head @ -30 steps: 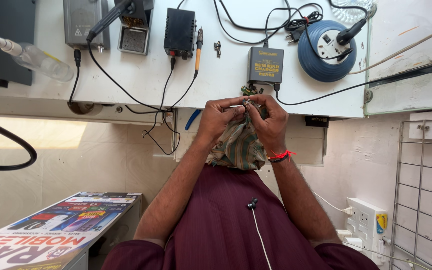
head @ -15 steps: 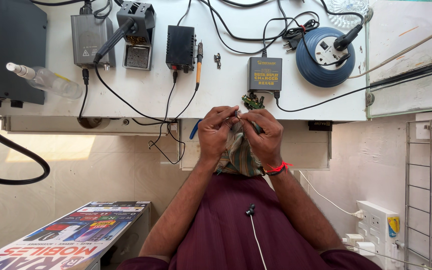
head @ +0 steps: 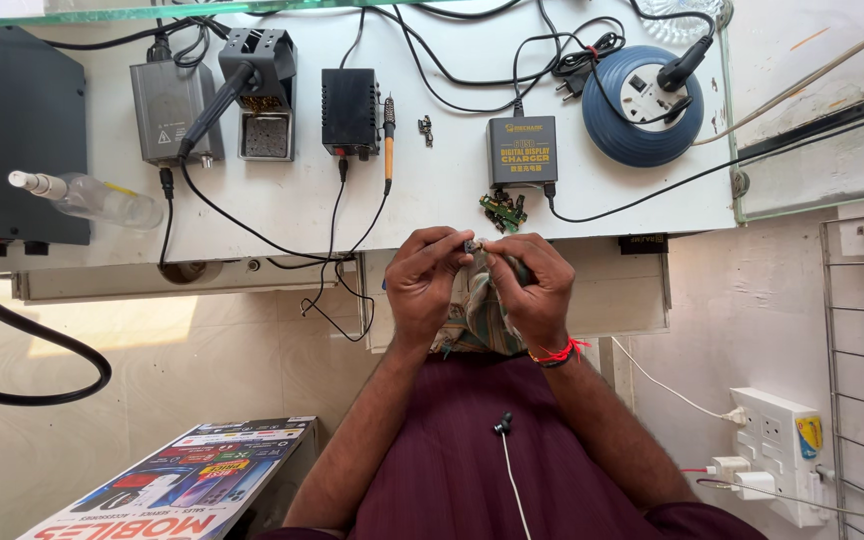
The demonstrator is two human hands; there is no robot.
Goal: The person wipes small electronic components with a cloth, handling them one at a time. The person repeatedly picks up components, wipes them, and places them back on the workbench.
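My left hand [head: 427,282] and my right hand [head: 528,283] meet just below the white workbench's [head: 432,200] front edge. Between their fingertips they pinch a tiny dark part [head: 472,245]. A striped green and brown cloth [head: 474,318] hangs bunched under both hands, against my right palm. A red thread is tied round my right wrist. On the bench just above my hands lies a small green circuit piece [head: 501,211]. A soldering iron [head: 388,145] with an orange grip rests to the upper left.
The bench carries a grey soldering station [head: 172,110], an iron stand [head: 264,95], a black box [head: 350,112], a grey charger box [head: 521,152], a round blue extension socket [head: 642,105], a clear bottle [head: 92,198] and several cables. A printed carton [head: 177,485] lies lower left, a wall socket [head: 777,450] lower right.
The view has shifted so the bench and my hands sit lower in the picture. My hands stay together on the small part, with fingers slightly re-gripped and the cloth still under them.
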